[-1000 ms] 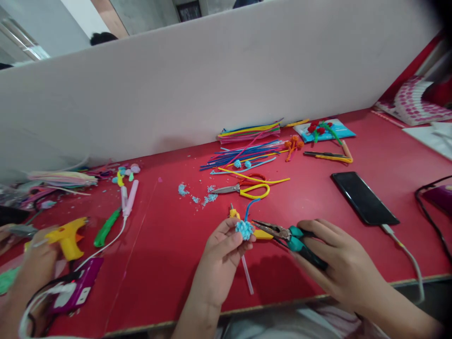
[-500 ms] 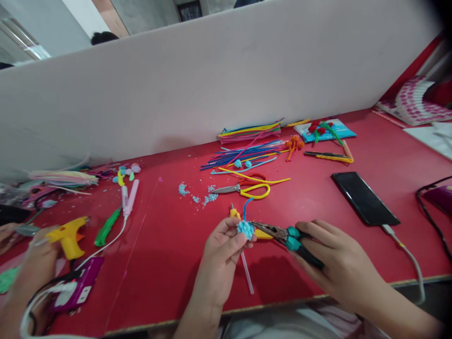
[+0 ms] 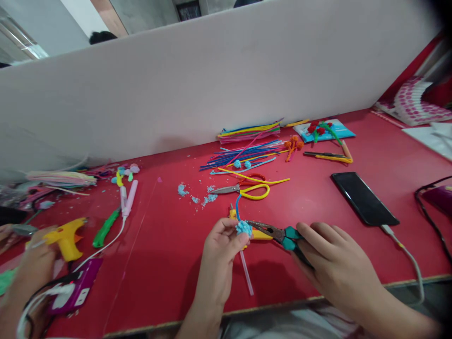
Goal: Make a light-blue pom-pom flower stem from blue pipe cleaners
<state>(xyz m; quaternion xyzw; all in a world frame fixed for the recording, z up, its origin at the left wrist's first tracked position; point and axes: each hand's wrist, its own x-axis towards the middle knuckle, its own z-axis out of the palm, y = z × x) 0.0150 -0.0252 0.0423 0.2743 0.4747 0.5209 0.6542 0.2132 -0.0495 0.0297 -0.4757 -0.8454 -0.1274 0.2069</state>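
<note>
Centrally, in front of you, the light-blue ball (image 3: 243, 228) is held above the red surface (image 3: 158, 273). A blue stem (image 3: 238, 207) rises from its far side and curves at the top. Your left hand (image 3: 221, 249) carries the ball; its grip pinches it between thumb and fingers. Your right hand (image 3: 330, 249) has its grip closed around the teal-and-black handles of the pliers (image 3: 278, 234). The pliers point left, with their tips at the upper edge of the ball, by the base of the stem; you cannot tell from this view whether the tips touch either part.

Partly hidden behind the ball and pliers, a yellow glue gun (image 3: 263, 234) lies on the surface, with a translucent glue stick (image 3: 246, 275) extending toward you. Beyond it lie the yellow-handled scissors (image 3: 226, 189), near light-blue scraps (image 3: 210, 198). Farther back, note two small light-blue balls (image 3: 242, 164) beside the dark blue pipe cleaners (image 3: 233, 157); a multicoloured bundle (image 3: 250, 133) lies behind them, near the white partition (image 3: 197, 80). To your right is a black phone (image 3: 363, 197) with a cable (image 3: 411, 256) attached. At far left, a co-worker's hand (image 3: 40, 245) is beside another yellow glue gun (image 3: 67, 238).
</note>
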